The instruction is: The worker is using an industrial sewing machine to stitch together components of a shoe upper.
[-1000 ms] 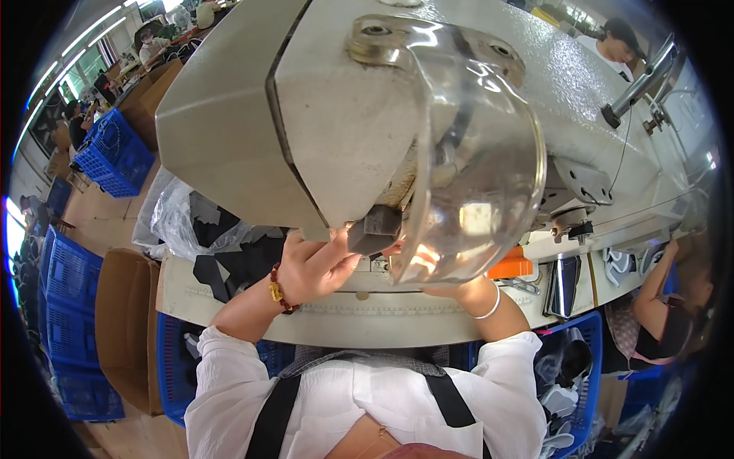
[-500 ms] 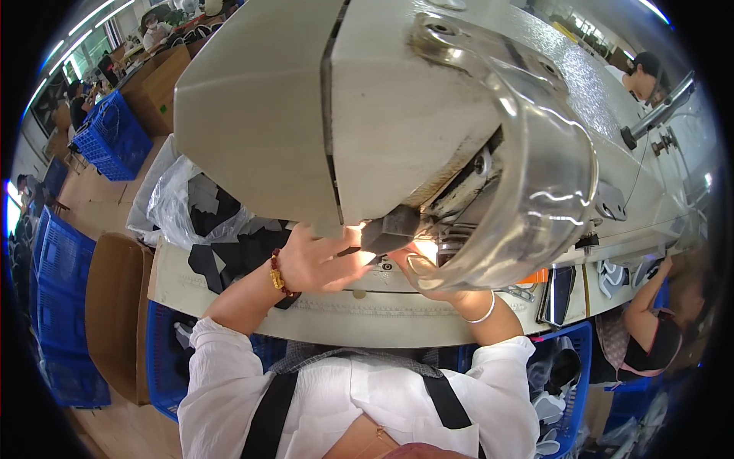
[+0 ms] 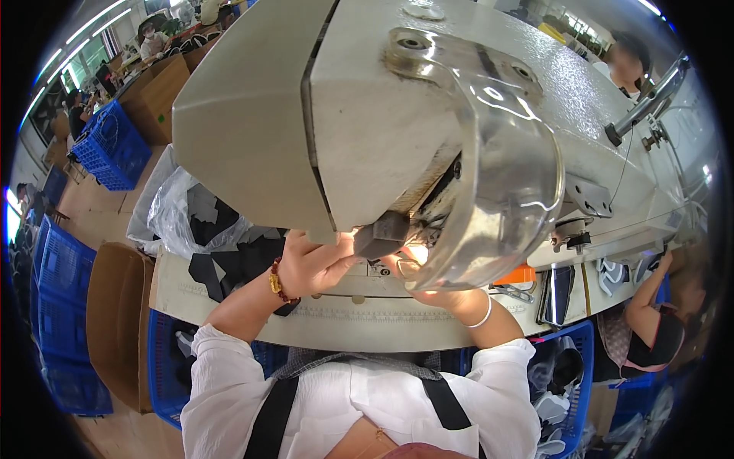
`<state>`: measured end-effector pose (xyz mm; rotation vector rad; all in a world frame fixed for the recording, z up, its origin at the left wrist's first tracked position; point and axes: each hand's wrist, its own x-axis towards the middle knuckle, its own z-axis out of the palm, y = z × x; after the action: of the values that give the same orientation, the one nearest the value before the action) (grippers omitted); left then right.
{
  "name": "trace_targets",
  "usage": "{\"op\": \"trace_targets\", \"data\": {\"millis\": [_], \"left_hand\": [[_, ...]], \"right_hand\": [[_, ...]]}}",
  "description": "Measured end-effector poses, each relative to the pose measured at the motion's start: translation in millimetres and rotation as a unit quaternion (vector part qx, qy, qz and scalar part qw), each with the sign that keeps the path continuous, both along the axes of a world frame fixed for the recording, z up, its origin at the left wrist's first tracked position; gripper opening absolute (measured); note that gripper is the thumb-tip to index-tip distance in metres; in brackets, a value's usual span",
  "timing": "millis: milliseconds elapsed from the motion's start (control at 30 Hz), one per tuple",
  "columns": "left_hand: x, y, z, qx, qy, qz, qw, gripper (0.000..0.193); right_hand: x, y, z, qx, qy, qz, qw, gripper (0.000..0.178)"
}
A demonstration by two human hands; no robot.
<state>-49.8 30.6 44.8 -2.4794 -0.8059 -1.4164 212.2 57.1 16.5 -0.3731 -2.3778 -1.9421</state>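
A large cream sewing machine (image 3: 390, 115) fills the middle, with a clear curved guard (image 3: 520, 191) over its needle area and a dark block (image 3: 382, 235) at its lower end. My left hand (image 3: 315, 265), wearing a beaded bracelet, is closed with bent fingers just left of that block. Through and under the guard's lower edge shows part of my right hand (image 3: 430, 289), thumb and fingers drawn together by the lit needle area. What either hand pinches is hidden by the machine and fingers. Black cut pieces (image 3: 229, 264) lie left of my left wrist.
A clear plastic bag (image 3: 180, 210) with dark pieces sits at the left. Blue crates (image 3: 585, 382) flank my lap, and an open cardboard box (image 3: 118, 329) stands left. A phone (image 3: 556, 297) and scissors (image 3: 514, 291) lie right on the table (image 3: 382, 325). Other people work around.
My left fingers have curled in and drawn slightly back from the needle area. The right hand stays near the guard. The machine sits slightly further left in the picture.
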Motion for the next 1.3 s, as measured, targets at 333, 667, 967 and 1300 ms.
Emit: {"op": "trace_targets", "data": {"millis": [333, 667, 967, 1300], "left_hand": [[5, 5, -16, 0.024, 0.036, -0.034, 0.998, 0.030], [10, -4, 15, 0.076, 0.000, -0.003, 0.997, 0.028], [10, -5, 9, 0.048, 0.008, 0.009, 0.999, 0.027], [-7, 17, -24, -0.147, -0.100, -0.108, 0.978, 0.034]], "right_hand": [[92, -88, 95, -0.021, 0.571, 0.255, 0.780, 0.017], [509, -31, 140, -0.161, 0.839, -0.021, 0.520, 0.045], [333, -61, 187, 0.147, 0.693, 0.067, 0.702, 0.035], [-25, -25, 48, -0.308, 0.354, 0.196, 0.861, 0.030]]}}
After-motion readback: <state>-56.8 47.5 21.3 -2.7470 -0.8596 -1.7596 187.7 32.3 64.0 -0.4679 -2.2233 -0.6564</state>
